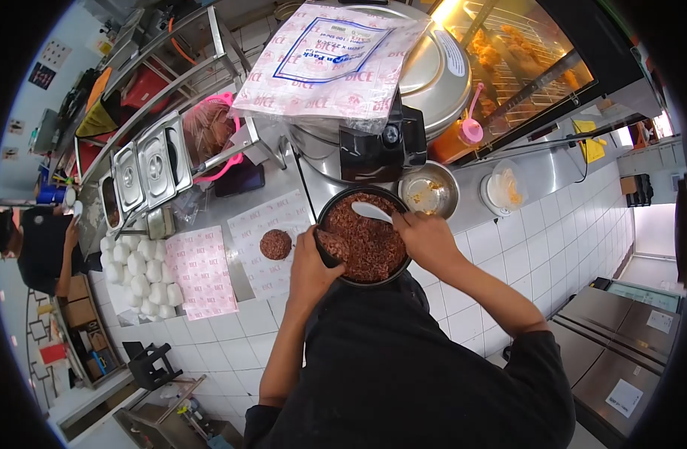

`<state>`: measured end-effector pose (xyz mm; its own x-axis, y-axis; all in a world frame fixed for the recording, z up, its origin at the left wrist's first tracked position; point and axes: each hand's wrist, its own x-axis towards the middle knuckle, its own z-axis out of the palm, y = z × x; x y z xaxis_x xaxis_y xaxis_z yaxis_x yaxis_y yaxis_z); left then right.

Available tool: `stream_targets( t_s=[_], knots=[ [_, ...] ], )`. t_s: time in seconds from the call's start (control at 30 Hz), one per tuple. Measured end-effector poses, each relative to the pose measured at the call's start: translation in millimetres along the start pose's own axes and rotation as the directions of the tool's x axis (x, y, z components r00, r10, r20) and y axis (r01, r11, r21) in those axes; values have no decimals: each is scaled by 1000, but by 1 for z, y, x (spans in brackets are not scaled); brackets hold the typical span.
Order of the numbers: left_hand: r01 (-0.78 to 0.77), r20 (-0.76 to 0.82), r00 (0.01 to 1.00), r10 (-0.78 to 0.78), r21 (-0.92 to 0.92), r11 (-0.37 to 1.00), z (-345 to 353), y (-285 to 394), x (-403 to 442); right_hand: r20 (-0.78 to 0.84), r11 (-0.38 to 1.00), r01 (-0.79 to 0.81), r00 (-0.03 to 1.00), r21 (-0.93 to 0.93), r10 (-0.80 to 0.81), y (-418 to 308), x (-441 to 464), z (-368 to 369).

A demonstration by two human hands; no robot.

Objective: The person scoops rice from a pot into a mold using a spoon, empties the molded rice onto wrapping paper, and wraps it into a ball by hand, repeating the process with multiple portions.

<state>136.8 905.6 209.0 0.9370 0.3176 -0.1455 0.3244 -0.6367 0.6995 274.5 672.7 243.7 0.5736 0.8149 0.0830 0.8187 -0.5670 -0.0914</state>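
"What's the biggest thing you have?"

"On my feed, the lit display case [609, 56] at upper right, with fried pieces on wire racks. Next is the large silver cooker [437, 93], a printed packet [332, 71] lying on its lid."

"And on the counter?"

"I see a printed sheet [272, 283] left of the hands and a pinker sheet [203, 273] beyond it, beside rows of white bundles [141, 277]. The black pot [362, 283] of dark brown grains sits in front of the cooker, directly between the hands. A metal bowl [442, 198] is just beside it."

"Tell me about the hands."

"I have the left hand [312, 263] at the pot's left edge, curled around what looks like a small dark cup [327, 257] with grains in it. The right hand [420, 236] is bunched at the opposite rim; I read it as grasping the pale paddle [371, 203] in the grains, though the handle is hidden."

"Anything smaller?"

"One round brown mound [275, 244], lying on the nearer sheet, apart from the left hand."
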Motion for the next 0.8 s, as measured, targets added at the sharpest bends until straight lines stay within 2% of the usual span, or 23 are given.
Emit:
stream_targets(
  t_s=[0.07,0.1,0.2,0.23,0.33,0.5,0.57,0.67,0.8],
  knots=[
    [5,0,1000,-5,287,958,-4,8,7,78,998,-42,996,-55,47,-3,16,12],
    [12,5,1000,-15,368,930,0,12,13,115,995,-54,991,-88,64,-7,24,19],
    [-15,108,993,-49,526,850,23,18,32,159,995,91,984,-33,-85,-23,36,52],
    [-72,102,994,25,491,868,35,11,38,169,995,98,981,-15,-94,-30,36,53],
    [-159,133,985,106,501,851,44,8,48,216,995,91,971,51,-100,-43,31,47],
    [-255,176,963,204,349,902,42,-6,55,306,985,-19,952,169,-34,-50,23,30],
    [-306,204,945,257,266,914,38,-11,55,261,981,-9,964,192,-42,-54,15,24],
    [-216,255,949,183,108,970,33,0,42,227,977,-24,974,210,-24,-52,2,10],
    [-126,203,966,161,-175,976,32,5,31,253,974,-137,964,183,88,-15,-16,-17]
  ],
)
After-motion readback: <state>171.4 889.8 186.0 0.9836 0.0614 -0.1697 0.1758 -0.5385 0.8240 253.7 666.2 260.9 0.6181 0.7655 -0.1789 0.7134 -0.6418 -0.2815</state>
